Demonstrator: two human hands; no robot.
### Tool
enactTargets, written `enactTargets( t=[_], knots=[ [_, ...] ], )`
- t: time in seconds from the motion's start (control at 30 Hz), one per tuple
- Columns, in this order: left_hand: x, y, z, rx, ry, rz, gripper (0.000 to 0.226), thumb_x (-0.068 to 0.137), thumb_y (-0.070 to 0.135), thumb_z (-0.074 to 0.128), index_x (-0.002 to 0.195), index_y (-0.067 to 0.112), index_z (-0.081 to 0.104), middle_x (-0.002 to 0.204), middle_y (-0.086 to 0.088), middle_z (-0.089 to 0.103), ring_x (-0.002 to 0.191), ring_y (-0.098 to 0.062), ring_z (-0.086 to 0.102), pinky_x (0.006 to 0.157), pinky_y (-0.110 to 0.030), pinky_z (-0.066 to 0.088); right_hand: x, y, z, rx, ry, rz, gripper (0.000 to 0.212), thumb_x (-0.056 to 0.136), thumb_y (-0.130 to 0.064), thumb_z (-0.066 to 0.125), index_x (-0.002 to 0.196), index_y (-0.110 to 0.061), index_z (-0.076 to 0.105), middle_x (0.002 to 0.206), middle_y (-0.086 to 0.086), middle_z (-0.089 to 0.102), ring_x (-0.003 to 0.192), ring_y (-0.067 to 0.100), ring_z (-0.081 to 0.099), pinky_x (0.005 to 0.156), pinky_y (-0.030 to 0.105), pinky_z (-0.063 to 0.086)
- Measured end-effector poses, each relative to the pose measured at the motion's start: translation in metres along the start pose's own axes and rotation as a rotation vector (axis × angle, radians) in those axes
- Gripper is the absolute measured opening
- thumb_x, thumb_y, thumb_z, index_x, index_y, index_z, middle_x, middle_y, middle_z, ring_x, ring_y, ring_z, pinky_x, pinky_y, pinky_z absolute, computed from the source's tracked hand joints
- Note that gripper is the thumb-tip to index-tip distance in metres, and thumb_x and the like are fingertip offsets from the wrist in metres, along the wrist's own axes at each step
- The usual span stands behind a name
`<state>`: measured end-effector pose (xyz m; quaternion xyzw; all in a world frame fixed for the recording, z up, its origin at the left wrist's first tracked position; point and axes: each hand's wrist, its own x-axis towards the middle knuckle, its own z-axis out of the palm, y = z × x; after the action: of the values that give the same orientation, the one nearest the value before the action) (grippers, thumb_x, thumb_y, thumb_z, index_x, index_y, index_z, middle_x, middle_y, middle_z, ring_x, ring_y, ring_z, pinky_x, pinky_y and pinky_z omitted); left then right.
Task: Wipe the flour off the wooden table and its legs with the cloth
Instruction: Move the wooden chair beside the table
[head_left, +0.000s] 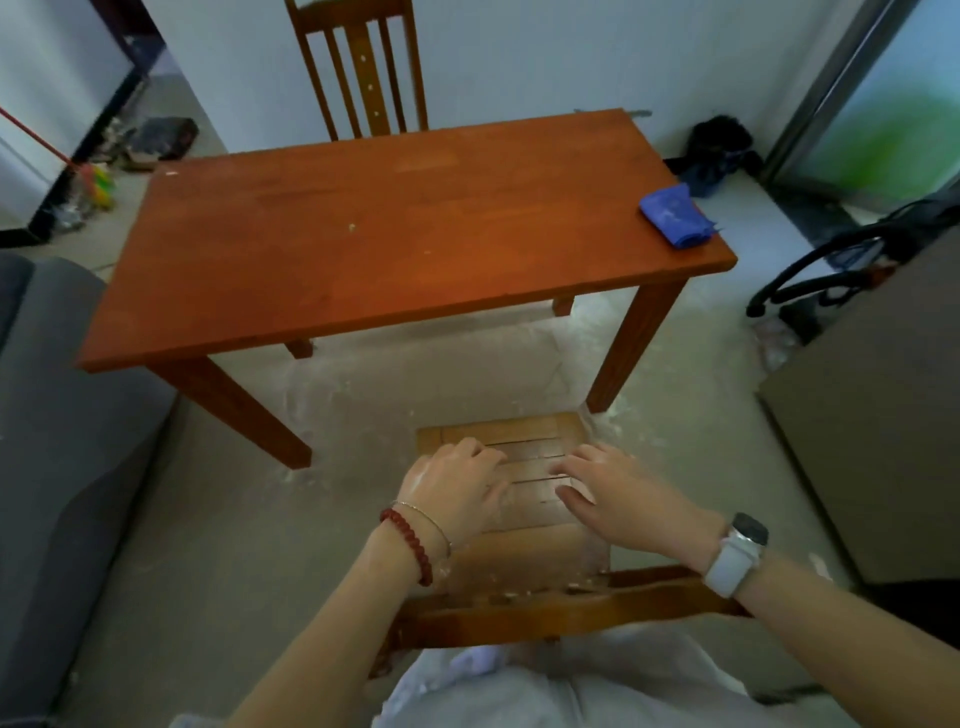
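Both our hands sit on the slatted seat of a wooden chair (511, 467) right below us. Left hand (457, 486) has its fingers lightly bent over the slats, holding nothing, with a red bead bracelet (410, 545) on the wrist. Right hand (613, 493) lies flat, fingers spread and fairly straight, also with nothing in its grip; a watch (737, 553) with a pale strap is on that wrist. White flour dust (415, 374) covers the floor around the chair and under the worktop (395, 218). That wooden worktop stands just beyond the chair, with a few pale specks on it. Our blue cloth (675, 215) lies bunched near its right edge, well apart from both hands. A second chair (363, 67) stands behind the worktop against the wall.
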<state>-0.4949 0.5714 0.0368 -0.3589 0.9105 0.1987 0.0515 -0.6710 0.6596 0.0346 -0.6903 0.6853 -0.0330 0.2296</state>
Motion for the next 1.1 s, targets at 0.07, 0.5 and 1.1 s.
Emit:
enactTargets(
  t=[0.07, 0.5, 1.1],
  knots=[
    [-0.020, 0.004, 0.010, -0.067, 0.008, 0.057, 0.036, 0.095, 0.036, 0.035, 0.128, 0.024, 0.045, 0.126, 0.002, 0.050, 0.111, -0.016, 0.050, 0.092, -0.031, 0.044, -0.017, -0.003, 0.013, 0.044, -0.007, -0.016, 0.031, 0.096, -0.035, 0.038, 0.123, -0.026, 0.051, 0.118, -0.006, 0.054, 0.106, 0.011, 0.051, 0.089, 0.025, 0.043],
    [-0.062, 0.017, 0.049, -0.119, -0.395, 0.205, 0.049, 0.084, 0.057, 0.049, 0.126, 0.033, 0.042, 0.119, 0.006, 0.055, 0.104, -0.013, 0.054, 0.091, -0.033, 0.048, -0.075, 0.002, 0.045, -0.193, -0.076, -0.221, 0.043, 0.082, -0.062, 0.048, 0.111, -0.031, 0.052, 0.096, -0.014, 0.060, 0.083, 0.006, 0.058, 0.067, 0.017, 0.044],
    [-0.018, -0.038, 0.012, 0.018, -0.245, 0.087, 0.031, 0.087, 0.041, 0.053, 0.113, 0.026, 0.051, 0.094, 0.007, 0.059, 0.089, -0.015, 0.059, 0.078, -0.025, 0.044, 0.015, -0.004, 0.035, -0.324, 0.202, -0.368, 0.038, 0.076, -0.055, 0.062, 0.082, -0.018, 0.054, 0.062, -0.005, 0.060, 0.045, 0.008, 0.052, 0.037, 0.016, 0.030]
  ],
)
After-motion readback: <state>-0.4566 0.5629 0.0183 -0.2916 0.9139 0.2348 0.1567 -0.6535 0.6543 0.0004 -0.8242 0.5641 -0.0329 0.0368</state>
